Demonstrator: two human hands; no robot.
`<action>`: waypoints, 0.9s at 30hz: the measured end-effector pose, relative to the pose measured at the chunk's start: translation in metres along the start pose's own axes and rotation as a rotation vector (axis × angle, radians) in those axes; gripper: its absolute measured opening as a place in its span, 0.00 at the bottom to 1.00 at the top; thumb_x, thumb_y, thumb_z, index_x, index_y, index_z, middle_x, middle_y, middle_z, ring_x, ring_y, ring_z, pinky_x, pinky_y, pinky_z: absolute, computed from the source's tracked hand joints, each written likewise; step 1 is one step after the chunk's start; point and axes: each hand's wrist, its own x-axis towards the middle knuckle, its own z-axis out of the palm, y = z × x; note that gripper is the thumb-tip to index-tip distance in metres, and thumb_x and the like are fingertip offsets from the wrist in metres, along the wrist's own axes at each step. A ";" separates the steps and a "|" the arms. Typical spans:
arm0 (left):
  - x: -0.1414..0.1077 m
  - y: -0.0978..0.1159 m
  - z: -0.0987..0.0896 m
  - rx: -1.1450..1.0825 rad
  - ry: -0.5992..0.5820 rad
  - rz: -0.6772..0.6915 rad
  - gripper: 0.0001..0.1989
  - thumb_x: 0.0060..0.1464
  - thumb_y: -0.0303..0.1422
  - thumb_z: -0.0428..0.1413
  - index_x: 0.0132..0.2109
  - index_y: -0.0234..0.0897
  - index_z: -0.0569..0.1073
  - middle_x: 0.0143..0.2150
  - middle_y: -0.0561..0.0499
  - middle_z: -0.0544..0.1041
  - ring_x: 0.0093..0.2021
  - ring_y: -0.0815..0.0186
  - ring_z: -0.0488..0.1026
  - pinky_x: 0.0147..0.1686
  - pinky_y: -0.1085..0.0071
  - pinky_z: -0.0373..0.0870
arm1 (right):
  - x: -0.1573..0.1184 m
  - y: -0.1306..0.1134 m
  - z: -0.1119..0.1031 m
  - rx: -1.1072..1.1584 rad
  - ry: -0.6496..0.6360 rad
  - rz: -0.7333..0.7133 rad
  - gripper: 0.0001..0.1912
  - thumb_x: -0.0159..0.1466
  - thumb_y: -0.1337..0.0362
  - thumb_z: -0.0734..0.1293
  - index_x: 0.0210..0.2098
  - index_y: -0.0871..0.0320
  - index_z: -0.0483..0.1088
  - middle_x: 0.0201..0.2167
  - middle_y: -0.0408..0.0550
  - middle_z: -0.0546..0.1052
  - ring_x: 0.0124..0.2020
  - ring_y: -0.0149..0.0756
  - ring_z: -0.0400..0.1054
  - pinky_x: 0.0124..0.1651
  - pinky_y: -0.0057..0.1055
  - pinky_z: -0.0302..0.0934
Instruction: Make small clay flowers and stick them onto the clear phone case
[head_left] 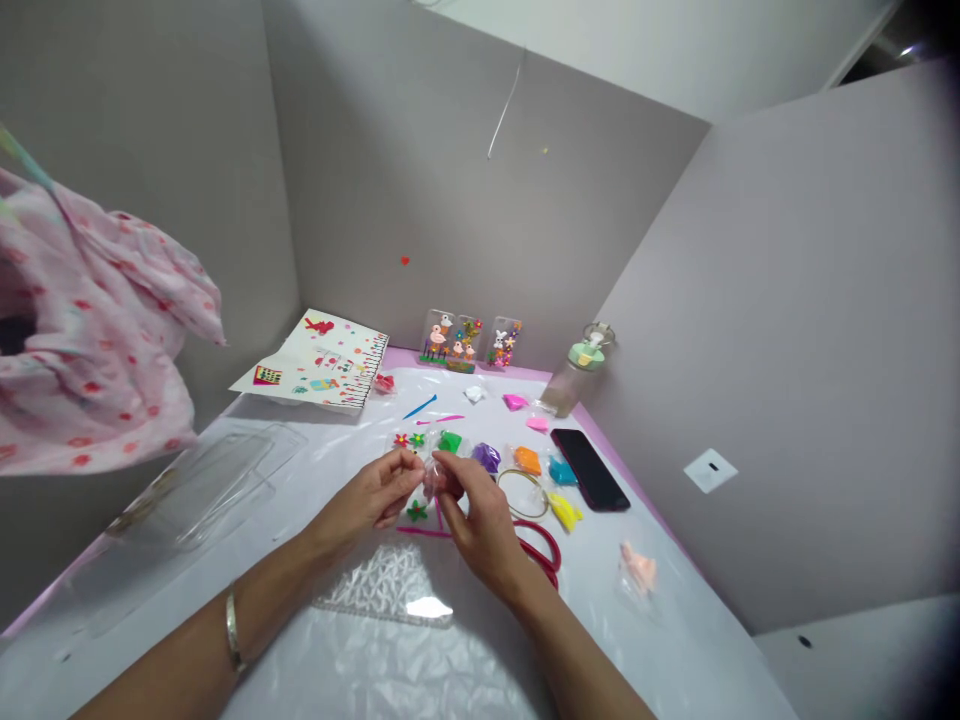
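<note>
My left hand (391, 487) and my right hand (482, 512) meet over the middle of the table. Between their fingertips is a small crinkled clear plastic packet (433, 477), gripped from both sides; its contents are mostly hidden by the fingers. Just below lies a clear phone case (386, 580) with a patterned surface. Red-handled scissors (546, 548) lie partly under my right wrist. Small red and green clay flowers (409, 440) sit beyond my left hand, and a green clay flower (417, 511) with a red centre lies just below my fingers.
Wrapped clay lumps, among them purple (487, 458), orange (527, 460) and yellow (564, 512), lie to the right near a black phone (590, 470). A bottle (576, 375) stands at the back right. Decorated cases (505, 342) lean on the wall. Clear packaging (217, 490) lies left.
</note>
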 end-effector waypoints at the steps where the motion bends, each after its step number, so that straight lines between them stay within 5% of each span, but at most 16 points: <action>1: 0.001 -0.002 0.000 0.031 0.014 0.012 0.16 0.60 0.47 0.56 0.39 0.38 0.66 0.23 0.62 0.56 0.20 0.75 0.48 0.18 0.78 0.47 | 0.000 -0.001 0.001 -0.003 -0.004 -0.013 0.23 0.65 0.75 0.63 0.58 0.55 0.66 0.44 0.53 0.78 0.44 0.42 0.72 0.48 0.39 0.67; 11: -0.001 -0.010 0.007 0.346 0.250 0.174 0.09 0.60 0.38 0.56 0.37 0.38 0.69 0.28 0.57 0.66 0.30 0.69 0.62 0.32 0.73 0.60 | 0.001 -0.002 0.005 -0.174 -0.075 -0.060 0.22 0.65 0.76 0.61 0.57 0.60 0.65 0.40 0.55 0.78 0.40 0.45 0.70 0.44 0.41 0.68; 19: -0.001 -0.001 -0.004 0.234 0.268 0.124 0.13 0.59 0.44 0.56 0.36 0.38 0.68 0.27 0.59 0.64 0.23 0.72 0.56 0.23 0.74 0.53 | 0.001 0.000 0.003 -0.092 -0.003 0.037 0.20 0.64 0.72 0.65 0.55 0.59 0.68 0.46 0.56 0.79 0.45 0.44 0.73 0.48 0.39 0.68; 22: -0.003 -0.001 0.001 0.292 0.329 0.213 0.12 0.59 0.43 0.57 0.37 0.38 0.70 0.29 0.57 0.66 0.27 0.70 0.61 0.29 0.73 0.58 | 0.001 0.002 0.001 -0.075 0.026 0.119 0.17 0.63 0.71 0.65 0.52 0.59 0.70 0.44 0.55 0.79 0.44 0.44 0.74 0.47 0.39 0.69; 27: -0.004 0.001 0.005 0.374 0.252 0.242 0.12 0.57 0.41 0.59 0.31 0.37 0.72 0.32 0.54 0.69 0.32 0.67 0.64 0.34 0.71 0.60 | 0.001 0.003 0.001 -0.048 0.029 0.139 0.17 0.63 0.71 0.66 0.52 0.59 0.71 0.45 0.56 0.79 0.45 0.44 0.74 0.48 0.39 0.69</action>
